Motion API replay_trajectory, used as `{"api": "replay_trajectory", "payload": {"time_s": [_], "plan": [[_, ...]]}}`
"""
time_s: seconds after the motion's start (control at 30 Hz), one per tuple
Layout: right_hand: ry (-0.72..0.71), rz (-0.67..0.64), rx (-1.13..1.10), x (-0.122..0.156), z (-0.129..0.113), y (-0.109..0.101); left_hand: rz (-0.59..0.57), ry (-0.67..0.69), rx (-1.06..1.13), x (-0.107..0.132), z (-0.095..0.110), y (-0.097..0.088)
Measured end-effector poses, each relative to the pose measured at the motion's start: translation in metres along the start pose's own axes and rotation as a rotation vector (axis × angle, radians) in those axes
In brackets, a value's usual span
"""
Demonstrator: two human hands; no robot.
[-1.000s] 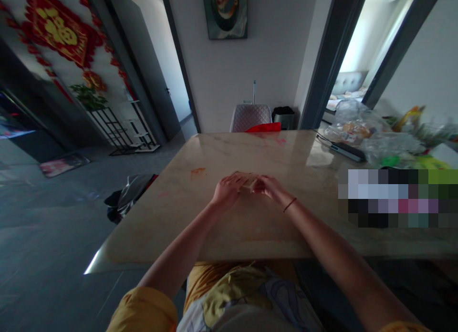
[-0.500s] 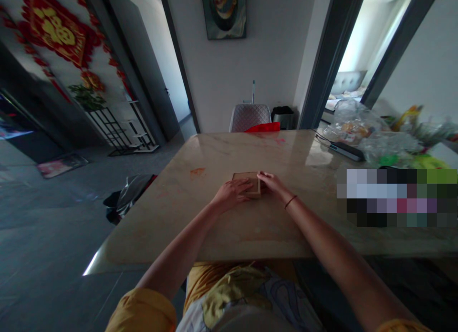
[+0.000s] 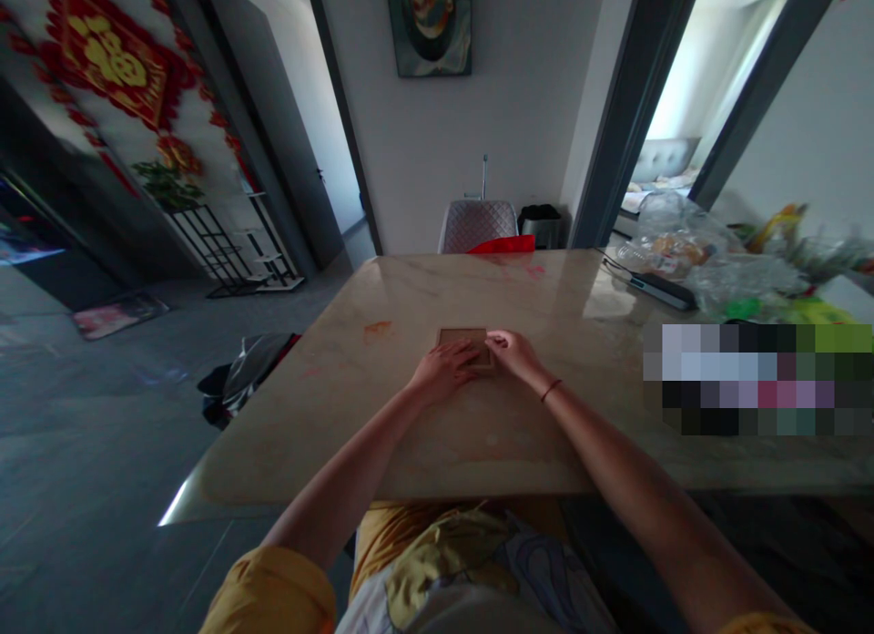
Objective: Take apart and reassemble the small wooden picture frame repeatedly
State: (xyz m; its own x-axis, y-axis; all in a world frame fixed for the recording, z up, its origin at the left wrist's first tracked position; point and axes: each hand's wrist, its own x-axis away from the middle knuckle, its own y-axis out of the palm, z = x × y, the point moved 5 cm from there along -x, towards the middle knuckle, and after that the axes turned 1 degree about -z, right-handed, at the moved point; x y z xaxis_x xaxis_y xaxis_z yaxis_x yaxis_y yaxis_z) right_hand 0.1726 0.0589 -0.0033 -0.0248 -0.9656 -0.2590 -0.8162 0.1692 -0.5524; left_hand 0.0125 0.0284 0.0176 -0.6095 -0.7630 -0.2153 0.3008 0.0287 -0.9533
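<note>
A small flat brown box (image 3: pixel 462 336), which looks like cardboard, lies on the marble-patterned table (image 3: pixel 451 288) in front of me. My left hand (image 3: pixel 447 364) rests flat on the box's top, fingers spread over its near left part. At the box's right edge, the fingers of my right hand (image 3: pixel 513 352) are bent into a pinch on the far right corner. The palm side of that hand and the box's right side are partly hidden. A thin dark band circles my right wrist.
On the table's right stand clear plastic bags (image 3: pixel 683 233), a dark oblong device (image 3: pixel 662 290) with a cable, and a pixelated patch. Beyond the far edge is a grey quilted chair (image 3: pixel 478 224) with a red item (image 3: pixel 505 244). A dark bag (image 3: pixel 252 370) sits left of the table.
The box has shifted slightly left and lies flatter, its front side showing less. My right hand has moved a little left, its fingers now curled at the corner. My left hand stays on top.
</note>
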Motion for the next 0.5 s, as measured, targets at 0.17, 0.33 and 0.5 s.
{"api": "replay_trajectory", "payload": {"time_s": [0.17, 0.33, 0.5], "plan": [[-0.088, 0.000, 0.243, 0.007, -0.016, -0.007, 0.125, -0.071, 0.111, 0.000, -0.007, -0.012], [-0.228, -0.093, 0.441, 0.017, -0.034, -0.006, 0.209, -0.259, 0.033, 0.006, -0.023, -0.031], [-0.329, -0.182, 0.497, 0.023, -0.036, 0.004, 0.098, -0.300, -0.128, 0.009, -0.029, -0.030]]}}
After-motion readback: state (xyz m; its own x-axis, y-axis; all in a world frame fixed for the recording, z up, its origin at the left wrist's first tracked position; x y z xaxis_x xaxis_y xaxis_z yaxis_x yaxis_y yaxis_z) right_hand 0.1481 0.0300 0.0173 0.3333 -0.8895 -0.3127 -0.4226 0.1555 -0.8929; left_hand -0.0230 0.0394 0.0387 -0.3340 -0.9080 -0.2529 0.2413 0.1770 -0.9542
